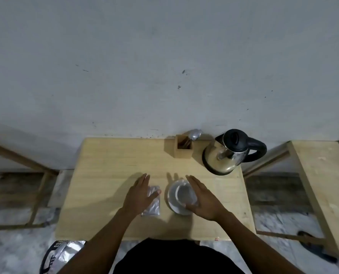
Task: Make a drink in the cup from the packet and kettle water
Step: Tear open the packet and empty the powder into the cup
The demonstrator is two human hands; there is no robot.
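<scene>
A white cup [184, 192] stands on a white saucer [172, 202] near the middle of the wooden table [105, 175]. My right hand [202, 198] lies flat over the cup's right side, fingers straight, thumb by the near rim. A silvery packet [152, 206] lies flat just left of the saucer. My left hand [139, 194] rests on the packet's left half, fingers stretched out, thumb across its top. A steel kettle [224, 157] with a black lid and handle stands at the far right of the table.
A small wooden holder [183, 150] with a spoon [194, 134] stands at the back next to the kettle, close to the wall. Another wooden table [323, 184] is on the right. A silver and black bag [61, 256] lies on the floor at the near left.
</scene>
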